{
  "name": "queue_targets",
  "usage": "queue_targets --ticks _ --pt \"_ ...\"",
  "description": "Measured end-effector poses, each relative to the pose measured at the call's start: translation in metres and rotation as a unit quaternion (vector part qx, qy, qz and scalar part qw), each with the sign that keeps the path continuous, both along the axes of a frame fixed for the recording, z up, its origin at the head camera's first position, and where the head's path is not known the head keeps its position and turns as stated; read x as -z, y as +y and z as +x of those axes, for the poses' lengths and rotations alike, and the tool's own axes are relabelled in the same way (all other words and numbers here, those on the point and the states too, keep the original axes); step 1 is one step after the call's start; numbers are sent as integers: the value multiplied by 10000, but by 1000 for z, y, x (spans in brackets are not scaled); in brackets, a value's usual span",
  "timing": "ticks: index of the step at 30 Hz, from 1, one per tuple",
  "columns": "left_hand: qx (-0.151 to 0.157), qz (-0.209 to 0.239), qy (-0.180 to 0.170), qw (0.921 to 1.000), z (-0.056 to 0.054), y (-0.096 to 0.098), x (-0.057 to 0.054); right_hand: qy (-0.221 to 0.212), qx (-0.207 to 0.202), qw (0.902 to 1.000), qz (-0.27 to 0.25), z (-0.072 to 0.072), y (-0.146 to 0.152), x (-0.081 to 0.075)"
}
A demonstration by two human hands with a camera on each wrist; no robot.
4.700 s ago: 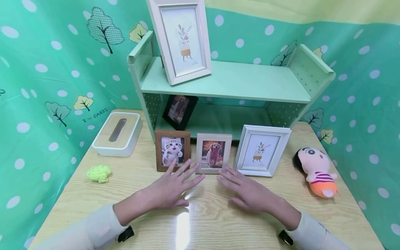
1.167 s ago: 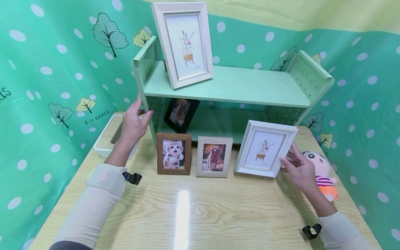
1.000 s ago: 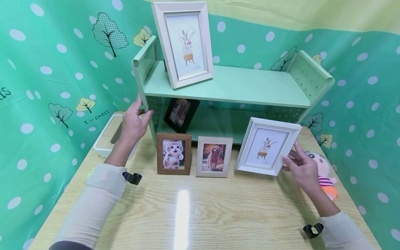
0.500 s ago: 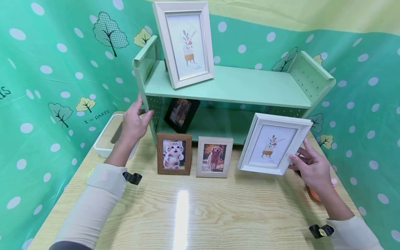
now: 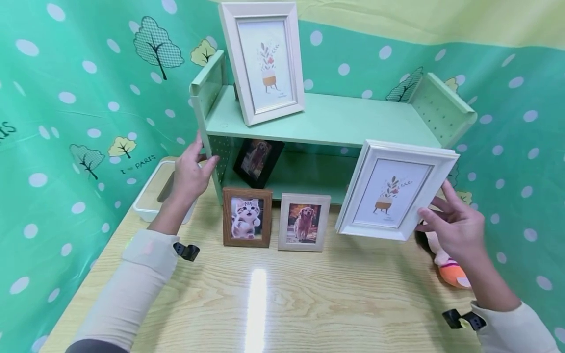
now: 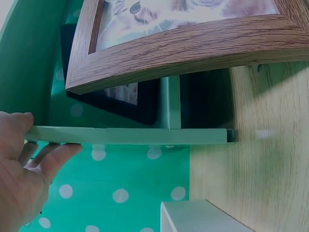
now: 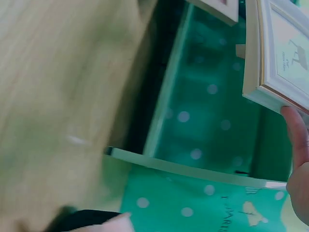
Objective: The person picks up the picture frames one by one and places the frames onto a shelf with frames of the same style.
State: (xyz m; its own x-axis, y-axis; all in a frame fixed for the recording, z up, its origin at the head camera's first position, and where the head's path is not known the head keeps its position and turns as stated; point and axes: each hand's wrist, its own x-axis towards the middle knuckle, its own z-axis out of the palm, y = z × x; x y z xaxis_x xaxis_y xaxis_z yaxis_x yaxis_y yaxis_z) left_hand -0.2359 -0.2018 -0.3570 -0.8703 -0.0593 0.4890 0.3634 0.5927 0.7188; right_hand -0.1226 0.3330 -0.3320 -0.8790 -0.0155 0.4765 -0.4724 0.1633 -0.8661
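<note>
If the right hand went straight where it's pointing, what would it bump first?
Probably the shelf, and the white frame the right hand holds would likely touch it first, but the gap is hard to judge.

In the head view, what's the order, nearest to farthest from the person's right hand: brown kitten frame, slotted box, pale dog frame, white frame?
1. The white frame: held by the right hand.
2. The pale dog frame: left of the white frame.
3. The brown kitten frame: farther left.
4. The slotted box: farthest left, partly hidden.
</note>
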Motion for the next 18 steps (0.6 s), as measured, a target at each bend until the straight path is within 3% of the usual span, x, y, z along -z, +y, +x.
queue_targets --ticks 4,12,18 --pt "7 -11 -6 10000 1 0 -1 -13 140 9999 97 1 -2 -17" --pt "-8 -7 -33 10000 3 0 -2 305 -138 9992 -228 0 -6 -47" --pt "-34 -23 -64 10000 3 0 -3 290 73 9994 -200 2 -10 -66"
